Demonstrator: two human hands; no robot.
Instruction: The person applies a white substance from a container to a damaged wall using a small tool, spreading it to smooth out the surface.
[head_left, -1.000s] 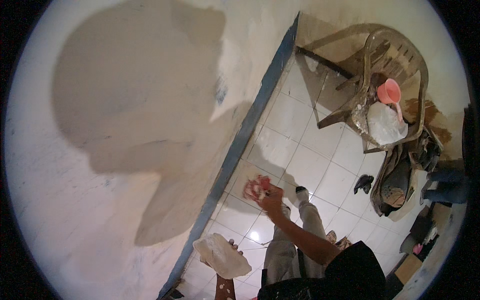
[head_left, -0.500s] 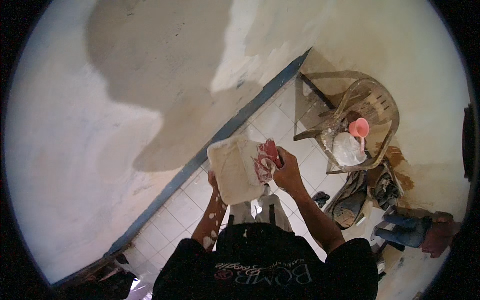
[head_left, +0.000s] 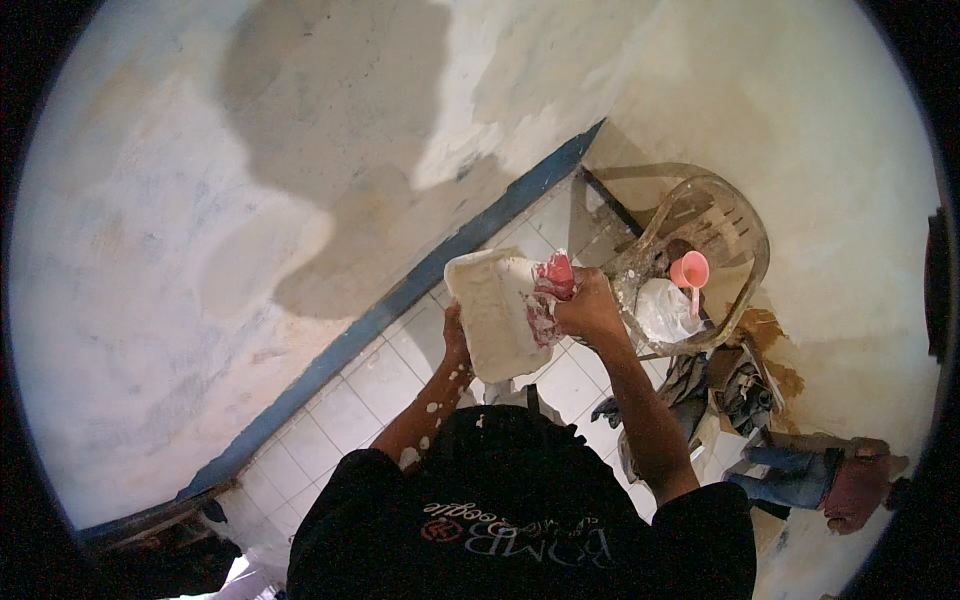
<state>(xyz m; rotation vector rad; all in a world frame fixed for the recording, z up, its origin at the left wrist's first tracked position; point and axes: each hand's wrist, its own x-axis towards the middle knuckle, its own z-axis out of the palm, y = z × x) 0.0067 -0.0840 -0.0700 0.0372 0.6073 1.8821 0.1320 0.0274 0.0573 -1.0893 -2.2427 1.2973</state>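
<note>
My left hand grips the left edge of a cream-coloured rectangular plastering hawk, its fingers partly hidden under it. Pale wet putty covers the hawk's top. A red plastic putty spreader, smeared with white, is held in my right hand with the fingers closed round it. The spreader lies against the hawk's right side. White splashes dot my left forearm.
Beyond the hands runs a patchy wall with a blue skirting band. To the right, a dirty plastic chair holds a pink dipper and a white plastic bag. A person is at lower right, near dark cloth.
The hawk and both hands have shifted right and slightly up in view. My right hand has turned the spreader a little on the hawk. The whole view has moved somewhat.
</note>
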